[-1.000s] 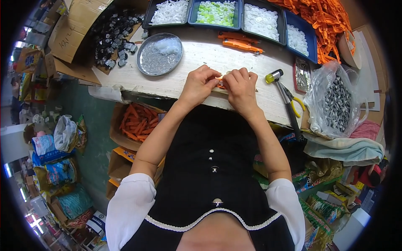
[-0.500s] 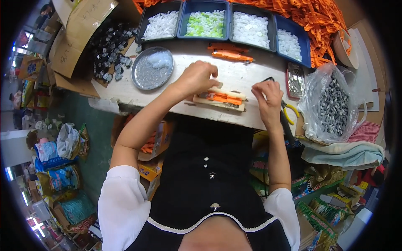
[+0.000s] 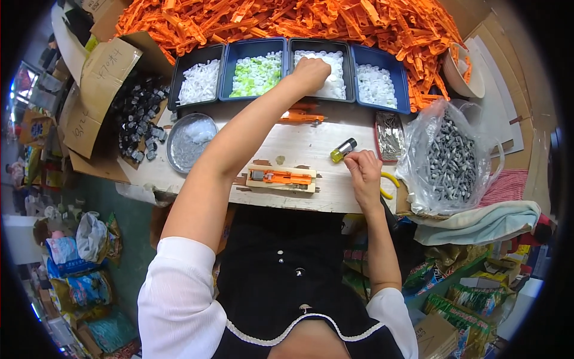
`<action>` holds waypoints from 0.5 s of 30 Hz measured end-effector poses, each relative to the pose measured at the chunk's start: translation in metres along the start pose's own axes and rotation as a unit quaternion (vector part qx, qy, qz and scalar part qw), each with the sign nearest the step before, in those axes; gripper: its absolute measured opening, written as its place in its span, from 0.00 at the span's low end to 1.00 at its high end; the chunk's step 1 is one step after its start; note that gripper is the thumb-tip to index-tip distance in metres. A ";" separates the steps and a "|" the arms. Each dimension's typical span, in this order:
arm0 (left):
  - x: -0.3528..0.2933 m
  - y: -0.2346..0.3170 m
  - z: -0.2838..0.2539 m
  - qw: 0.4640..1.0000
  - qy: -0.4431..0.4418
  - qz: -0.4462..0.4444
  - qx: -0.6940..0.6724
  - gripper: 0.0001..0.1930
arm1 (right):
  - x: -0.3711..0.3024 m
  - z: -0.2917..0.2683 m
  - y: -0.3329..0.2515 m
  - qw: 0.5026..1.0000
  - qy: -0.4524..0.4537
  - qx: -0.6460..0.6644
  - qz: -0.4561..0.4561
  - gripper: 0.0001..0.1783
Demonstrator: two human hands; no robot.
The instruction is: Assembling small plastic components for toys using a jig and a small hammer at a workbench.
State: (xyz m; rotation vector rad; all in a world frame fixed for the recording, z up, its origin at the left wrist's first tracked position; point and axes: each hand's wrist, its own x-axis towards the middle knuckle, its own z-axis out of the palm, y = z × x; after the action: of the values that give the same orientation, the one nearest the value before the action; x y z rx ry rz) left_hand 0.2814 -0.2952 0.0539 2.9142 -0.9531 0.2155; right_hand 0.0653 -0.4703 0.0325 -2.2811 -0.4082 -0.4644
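My left hand (image 3: 311, 75) reaches over the bin of white round pieces (image 3: 335, 90), fingers curled down among them; the fingertips are hidden. My right hand (image 3: 365, 169) hovers low over the table's front right, thumb and fingers pinched together; whatever small thing they hold, I cannot make it out. Just beyond those fingers lies a short cylinder (image 3: 344, 149), black and silver with a yellow-green end. Between my arms, near the front edge, a cream holding block (image 3: 310, 186) carries an orange plastic housing (image 3: 286, 178) with a small dark grey block (image 3: 258, 175) at its left end.
Other bins hold white pieces (image 3: 199, 82), green-and-white pieces (image 3: 257, 73) and white caps (image 3: 376, 85). Behind rises a heap of orange housings (image 3: 287, 21). A round metal dish (image 3: 174, 157) stands left. At right are a red tray of metal pins (image 3: 390, 134), yellow-handled pliers (image 3: 388, 181) and a plastic bag (image 3: 451, 161).
My left hand has left the holding block and moved up into the bin of white round pieces. My right hand stays pinched, now beside the cylinder. The whole view has shifted.
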 end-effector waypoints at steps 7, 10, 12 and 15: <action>-0.003 -0.001 0.016 1.000 0.024 -0.013 -0.001 0.05 | 0.009 0.009 -0.013 0.990 -0.024 0.122 0.074 0.04; -0.005 -0.009 0.013 0.991 0.063 -0.057 -0.100 0.05 | 0.009 0.004 -0.022 0.984 -0.037 0.158 0.077 0.03; -0.010 -0.014 0.006 0.969 0.144 -0.080 -0.186 0.07 | 0.010 0.000 -0.020 0.985 -0.041 0.156 0.068 0.04; -0.022 -0.014 -0.006 0.948 0.193 -0.106 -0.230 0.06 | 0.009 0.004 -0.018 0.989 -0.026 0.137 0.048 0.04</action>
State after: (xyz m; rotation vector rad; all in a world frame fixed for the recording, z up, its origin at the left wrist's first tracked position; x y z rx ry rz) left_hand 0.2716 -0.2704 0.0557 2.3951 -0.5353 0.4590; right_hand 0.0667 -0.4541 0.0447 -2.0388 -0.3635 -0.2810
